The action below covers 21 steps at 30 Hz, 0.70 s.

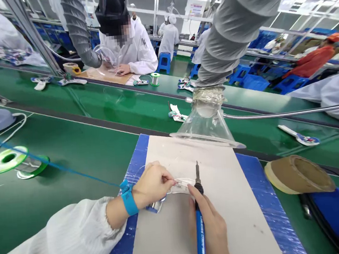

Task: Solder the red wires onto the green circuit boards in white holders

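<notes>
Left-hand fingers [169, 179] pinching a small clear plastic part [180, 185] on a pale grey mat [211, 167], right-hand fingers [200, 200] clenched around a blue soldering iron [199, 229].

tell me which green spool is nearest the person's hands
The green solder spool on the near green bench mat. The other green spool sits on the farther bench, beside a co-worker's white sleeve.

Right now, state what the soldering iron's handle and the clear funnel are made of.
The soldering iron's handle looks like glossy blue moulded plastic, with printed lettering. The clear funnel looks like rigid transparent plastic, though glass is possible: see-through walls with bright highlights.
</notes>
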Each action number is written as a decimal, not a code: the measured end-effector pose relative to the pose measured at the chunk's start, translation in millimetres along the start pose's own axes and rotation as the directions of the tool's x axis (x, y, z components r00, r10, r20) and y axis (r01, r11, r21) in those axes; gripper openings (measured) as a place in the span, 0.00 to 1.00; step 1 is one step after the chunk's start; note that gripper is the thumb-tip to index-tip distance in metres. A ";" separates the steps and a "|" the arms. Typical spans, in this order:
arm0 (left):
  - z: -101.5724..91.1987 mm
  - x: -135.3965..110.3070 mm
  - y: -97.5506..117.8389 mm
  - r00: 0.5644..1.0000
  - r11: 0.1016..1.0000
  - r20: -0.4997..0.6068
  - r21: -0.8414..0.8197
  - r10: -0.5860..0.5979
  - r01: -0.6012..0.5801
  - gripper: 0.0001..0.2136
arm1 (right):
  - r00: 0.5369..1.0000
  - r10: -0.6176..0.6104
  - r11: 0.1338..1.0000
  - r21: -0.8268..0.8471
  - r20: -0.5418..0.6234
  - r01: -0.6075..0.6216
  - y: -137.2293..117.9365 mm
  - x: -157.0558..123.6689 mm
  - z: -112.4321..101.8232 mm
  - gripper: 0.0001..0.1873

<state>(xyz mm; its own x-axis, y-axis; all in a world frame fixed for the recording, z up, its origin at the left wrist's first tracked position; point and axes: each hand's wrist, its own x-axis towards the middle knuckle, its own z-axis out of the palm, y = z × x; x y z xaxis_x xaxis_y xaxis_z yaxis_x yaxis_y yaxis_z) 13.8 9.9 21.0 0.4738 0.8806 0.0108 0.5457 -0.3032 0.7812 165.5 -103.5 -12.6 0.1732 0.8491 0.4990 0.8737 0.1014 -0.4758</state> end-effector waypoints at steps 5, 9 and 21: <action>-0.3 -2.7 -2.4 1.000 1.000 -0.003 0.028 0.011 -0.011 0.06 | 0.965 -0.220 0.972 -0.119 -0.145 0.203 0.2 3.8 -10.0 0.16; -1.0 -0.7 -4.4 0.999 0.999 0.036 0.028 -0.035 0.034 0.07 | 0.951 -0.218 0.975 -0.019 -0.220 0.219 -7.2 1.7 -16.5 0.21; 0.7 0.6 -9.8 0.995 0.999 0.078 0.003 -0.054 0.054 0.07 | 0.936 -0.308 0.944 0.071 -0.172 0.323 -3.8 -8.0 -24.8 0.15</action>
<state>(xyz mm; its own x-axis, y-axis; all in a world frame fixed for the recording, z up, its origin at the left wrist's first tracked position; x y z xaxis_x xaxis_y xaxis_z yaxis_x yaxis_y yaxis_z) 9.2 13.2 12.9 0.4963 0.8644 -0.0801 0.5726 -0.2566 0.7786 172.1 -123.6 3.2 -0.0286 0.6742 0.7380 0.8484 0.4068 -0.3388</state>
